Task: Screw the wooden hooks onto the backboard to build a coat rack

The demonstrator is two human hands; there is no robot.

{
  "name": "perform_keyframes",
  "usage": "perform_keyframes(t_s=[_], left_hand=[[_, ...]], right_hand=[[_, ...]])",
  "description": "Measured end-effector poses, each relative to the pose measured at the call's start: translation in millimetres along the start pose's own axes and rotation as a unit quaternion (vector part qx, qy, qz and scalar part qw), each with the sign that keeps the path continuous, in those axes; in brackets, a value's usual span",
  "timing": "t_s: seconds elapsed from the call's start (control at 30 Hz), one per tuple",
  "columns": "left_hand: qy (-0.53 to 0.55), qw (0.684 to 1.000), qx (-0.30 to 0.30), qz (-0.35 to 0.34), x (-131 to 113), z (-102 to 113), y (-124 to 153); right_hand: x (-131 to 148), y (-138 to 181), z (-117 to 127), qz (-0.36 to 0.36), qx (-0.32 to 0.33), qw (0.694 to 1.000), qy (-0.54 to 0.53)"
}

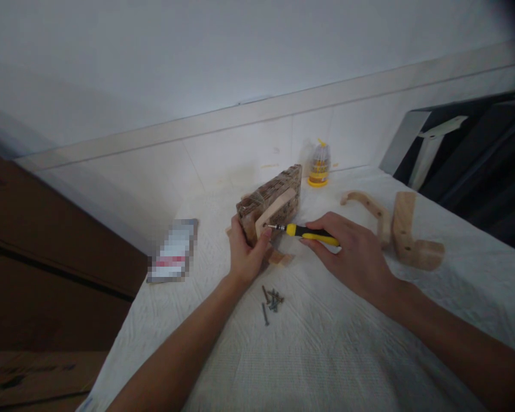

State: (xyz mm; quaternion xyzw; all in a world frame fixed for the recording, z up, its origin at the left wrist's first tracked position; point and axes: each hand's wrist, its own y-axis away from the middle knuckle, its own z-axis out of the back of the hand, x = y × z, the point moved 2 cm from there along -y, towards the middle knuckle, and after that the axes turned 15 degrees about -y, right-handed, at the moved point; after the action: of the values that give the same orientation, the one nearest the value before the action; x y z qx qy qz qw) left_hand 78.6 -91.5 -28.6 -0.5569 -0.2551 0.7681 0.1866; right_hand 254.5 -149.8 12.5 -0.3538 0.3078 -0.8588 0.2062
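Note:
My right hand (pixel 352 249) grips a yellow and black screwdriver (pixel 311 233), its shaft pointing left. The tip meets the lower end of a curved pale wooden piece (pixel 278 207), where my left thumb also presses. That piece lies against the side of a brown block wrapped in clear film or tape (pixel 269 189), tilted upward to the right. My left hand (pixel 245 252) is closed round the block's near left end, its fingers partly hidden behind it. Under the block, a brown flap or piece of tape (pixel 278 257) shows. Several loose screws (pixel 272 300) lie on the cloth just below.
A clear and yellow bit case (pixel 319 165) stands by the wall. To the right lie a curved wooden hook (pixel 371 209) and an angled wooden piece (pixel 412 237). A blurred-out flat object (pixel 174 250) lies left on the white cloth (pixel 326 355). Cardboard boxes (pixel 47 257) stand at left.

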Motion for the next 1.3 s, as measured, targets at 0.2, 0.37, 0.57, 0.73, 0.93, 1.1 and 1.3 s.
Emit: perform_keyframes(t_s=[0.2,0.37,0.57,0.73,0.93,1.1,1.3], left_hand=[[-0.011,1.000,0.004,0.003,0.4,0.6,-0.2],[-0.019,1.000,-0.001,-0.009,0.1,0.9,-0.3],[-0.038,0.999,-0.009,-0.012,-0.6,1.7,0.4],[-0.070,0.997,-0.012,-0.007,-4.1,3.6,0.6],[-0.071,0.997,-0.007,-0.010,-2.0,3.4,0.9],[-0.063,0.998,-0.006,-0.013,1.8,2.4,1.1],[-0.060,0.998,-0.016,-0.024,1.0,2.3,0.2]], right_hand=[[-4.3,-1.7,-2.4,-0.019,0.008,1.000,-0.005],[-3.3,-1.7,-0.7,-0.011,0.022,1.000,0.012],[5.2,5.9,-3.4,0.067,0.051,0.995,0.047],[9.0,4.9,-7.7,-0.075,0.081,0.987,-0.115],[7.2,-0.6,-17.2,-0.460,0.177,0.660,-0.567],[9.5,1.6,-17.5,-0.530,0.182,0.441,-0.701],[8.2,5.9,-23.2,-0.550,0.178,0.425,-0.696]])
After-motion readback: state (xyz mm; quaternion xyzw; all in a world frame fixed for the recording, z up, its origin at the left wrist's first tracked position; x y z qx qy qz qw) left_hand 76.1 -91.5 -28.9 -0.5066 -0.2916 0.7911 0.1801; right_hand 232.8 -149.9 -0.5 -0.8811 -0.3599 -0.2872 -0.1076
